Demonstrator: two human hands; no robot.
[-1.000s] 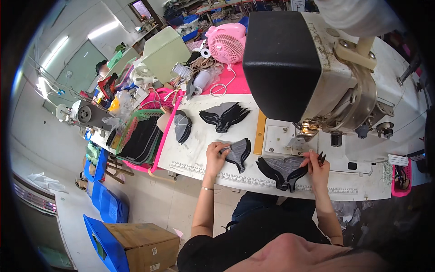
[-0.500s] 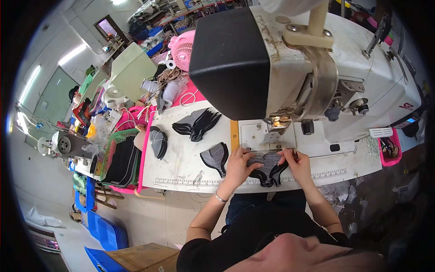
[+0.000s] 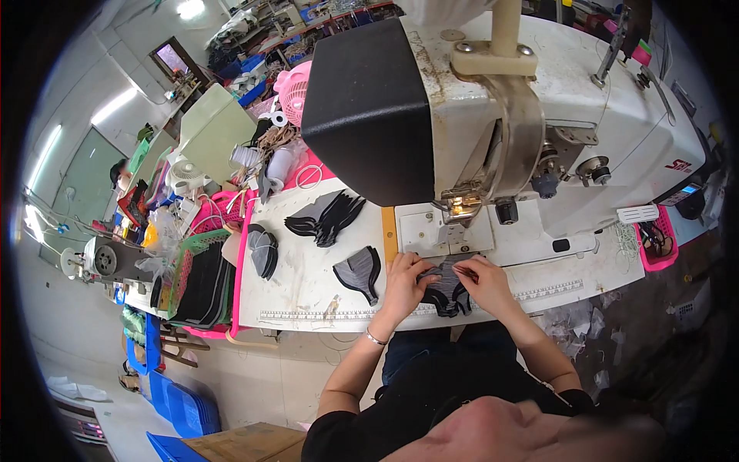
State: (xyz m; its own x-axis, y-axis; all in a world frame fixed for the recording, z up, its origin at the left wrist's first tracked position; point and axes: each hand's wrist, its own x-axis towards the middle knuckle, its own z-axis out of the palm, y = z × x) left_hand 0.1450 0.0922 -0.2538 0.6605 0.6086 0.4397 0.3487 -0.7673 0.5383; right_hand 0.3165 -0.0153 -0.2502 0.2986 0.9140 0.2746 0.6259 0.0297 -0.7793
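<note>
Grey fabric with black curved edges (image 3: 444,288) lies at the front of the sewing machine (image 3: 616,115), just below its needle area. My left hand (image 3: 405,285) grips its left side, thumb and fingers closed on it. On the other side, my right hand (image 3: 485,282) pinches the upper right part between thumb and fingers. The fabric's lower black ends hang toward the table's front edge. To the left of my left hand lies a similar grey and black fabric piece (image 3: 357,271), apart from my fingers.
A fanned pile of black and grey pieces (image 3: 325,219) and a tied bundle (image 3: 262,254) lie farther left. A ruler strip (image 3: 308,314) runs along the front edge. Beyond the pink rim stands a green basket (image 3: 182,266) of dark pieces. The black machine cover (image 3: 369,115) overhangs the table.
My right hand has moved left, closer to my left hand. The held fabric is now narrower between them, its right side drawn inward. The whole view has shifted slightly.
</note>
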